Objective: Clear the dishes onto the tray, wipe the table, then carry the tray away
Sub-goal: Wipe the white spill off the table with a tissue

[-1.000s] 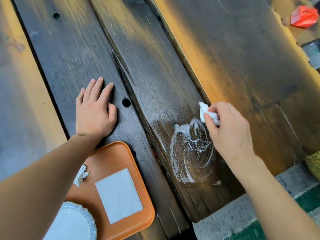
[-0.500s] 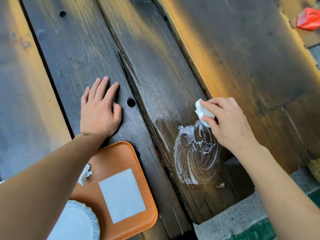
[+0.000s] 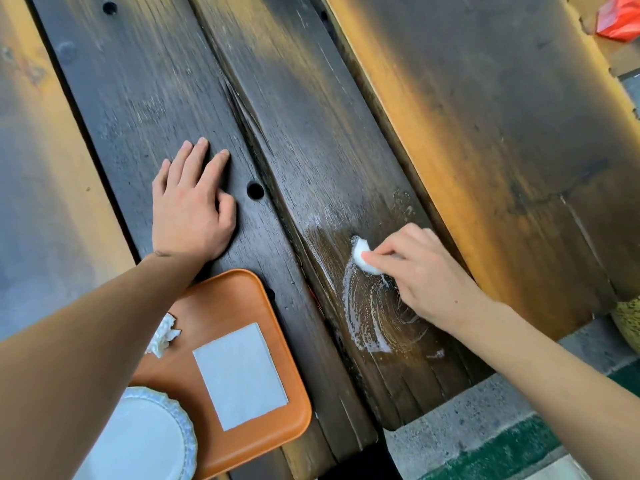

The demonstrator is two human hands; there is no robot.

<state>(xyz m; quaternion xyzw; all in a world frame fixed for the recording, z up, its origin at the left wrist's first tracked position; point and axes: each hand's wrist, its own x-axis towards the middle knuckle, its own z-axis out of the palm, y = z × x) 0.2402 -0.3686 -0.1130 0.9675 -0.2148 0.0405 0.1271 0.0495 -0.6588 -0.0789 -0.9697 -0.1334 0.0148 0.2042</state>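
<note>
My right hand [image 3: 426, 275] pinches a small white wad of tissue [image 3: 363, 256] and presses it on the dark wooden table [image 3: 311, 133], at the top of a swirl of white foamy smear [image 3: 367, 317]. My left hand [image 3: 188, 209] lies flat on the plank to the left, fingers spread, holding nothing. An orange tray [image 3: 239, 296] sits at the lower left near the table's front edge. On it are a white plate with a fluted rim [image 3: 149, 441], a flat white napkin [image 3: 240, 374] and a crumpled tissue [image 3: 162, 336]. My left forearm covers part of the tray.
The table is made of wide planks with gaps and a round hole [image 3: 255, 190] beside my left hand. A red object [image 3: 620, 19] lies at the far right corner. Grey concrete floor with a green stripe [image 3: 485, 445] shows below the table's front edge.
My right hand has moved the tissue wad down and left onto the top of the smear. The left hand stays flat in place.
</note>
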